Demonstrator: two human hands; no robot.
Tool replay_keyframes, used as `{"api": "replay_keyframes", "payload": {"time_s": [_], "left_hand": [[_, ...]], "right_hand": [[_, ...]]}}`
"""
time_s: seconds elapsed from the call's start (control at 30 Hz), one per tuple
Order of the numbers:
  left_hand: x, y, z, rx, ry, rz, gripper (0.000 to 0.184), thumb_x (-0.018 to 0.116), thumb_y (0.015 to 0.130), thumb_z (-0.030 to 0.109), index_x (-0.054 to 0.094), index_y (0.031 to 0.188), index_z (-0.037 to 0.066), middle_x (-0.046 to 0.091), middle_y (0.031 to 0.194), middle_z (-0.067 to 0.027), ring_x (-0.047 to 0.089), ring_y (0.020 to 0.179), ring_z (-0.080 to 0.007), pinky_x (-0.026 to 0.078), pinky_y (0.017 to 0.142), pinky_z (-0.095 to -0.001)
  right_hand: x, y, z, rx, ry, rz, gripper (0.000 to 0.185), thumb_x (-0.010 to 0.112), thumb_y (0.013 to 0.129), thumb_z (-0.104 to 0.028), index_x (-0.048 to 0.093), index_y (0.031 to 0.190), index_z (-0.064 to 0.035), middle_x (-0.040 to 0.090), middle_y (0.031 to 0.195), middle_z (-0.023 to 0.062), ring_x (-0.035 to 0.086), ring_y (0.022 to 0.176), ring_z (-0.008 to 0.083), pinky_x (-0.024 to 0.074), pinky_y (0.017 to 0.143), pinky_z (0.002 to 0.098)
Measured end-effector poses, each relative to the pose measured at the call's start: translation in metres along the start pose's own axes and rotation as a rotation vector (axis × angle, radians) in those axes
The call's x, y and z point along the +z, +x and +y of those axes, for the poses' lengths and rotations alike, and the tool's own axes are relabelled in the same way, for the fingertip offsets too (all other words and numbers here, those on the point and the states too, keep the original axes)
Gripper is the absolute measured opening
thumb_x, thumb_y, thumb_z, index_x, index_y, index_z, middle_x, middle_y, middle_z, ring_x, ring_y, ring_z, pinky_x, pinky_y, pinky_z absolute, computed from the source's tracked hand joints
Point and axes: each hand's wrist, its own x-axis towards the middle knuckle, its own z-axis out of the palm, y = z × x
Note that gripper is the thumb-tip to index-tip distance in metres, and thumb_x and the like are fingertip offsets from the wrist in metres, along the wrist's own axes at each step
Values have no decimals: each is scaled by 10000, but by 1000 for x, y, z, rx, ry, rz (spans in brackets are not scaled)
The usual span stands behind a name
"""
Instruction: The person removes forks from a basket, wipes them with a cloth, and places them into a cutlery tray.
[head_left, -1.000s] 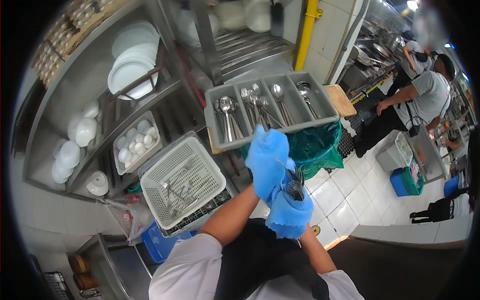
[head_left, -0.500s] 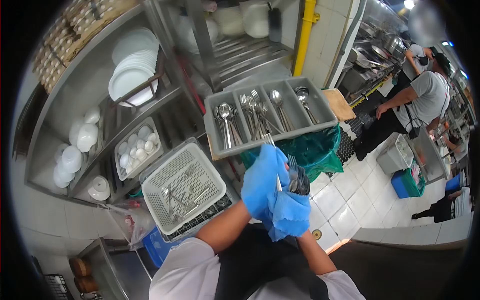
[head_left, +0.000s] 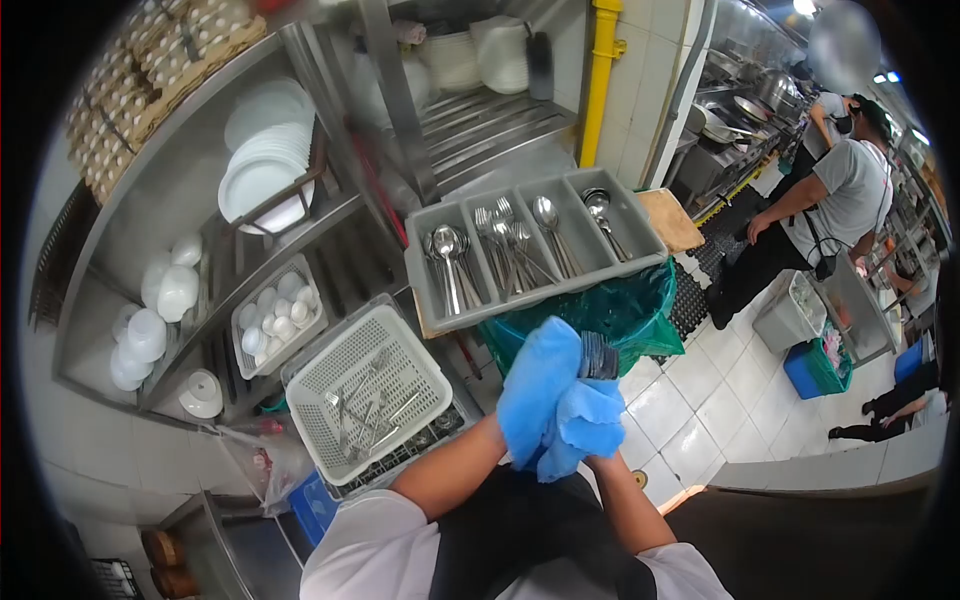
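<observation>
Just on the near side of the grey cutlery tray (head_left: 480,312), the right grip (head_left: 582,432), wrapped in blue cloth (head_left: 590,405), is closed around a bundle of forks (head_left: 599,357), whose heads stick out above the folds. The left grip (head_left: 538,385) is pressed beside it on the side toward the tray's left end; cloth covers its fingers, so I cannot tell whether they grasp anything. Inside the tray, spoons (head_left: 447,243) and forks (head_left: 508,235) lie in separate compartments. To the tray's near left, a white perforated basket (head_left: 410,348) contains loose forks (head_left: 370,415). A green liner bag (head_left: 640,320) shows below the tray's near edge, and a wooden board (head_left: 670,220) sits at its right end.
</observation>
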Motion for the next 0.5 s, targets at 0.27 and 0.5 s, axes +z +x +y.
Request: {"api": "replay_keyframes", "payload": {"time_s": [0.27,0.5], "left_hand": [[0,-4,30,-169,-593,199,73,579,925,137,568,881,80,529,712,-35,511,612,-125,493,587,-312],[-26,38,24,-133,-606,190,122,566,945,187,575,886,81,544,734,-31,527,635,-128,494,598,-313]], "right_hand": [[58,12,-84,-70,-405,222,341,716,864,-153,620,1179,-64,649,1046,75,625,970,188,518,867,329],[55,-4,-77,-14,-579,268,259,665,874,-128,630,1118,-50,650,1027,88,639,929,208,516,807,318]]}}
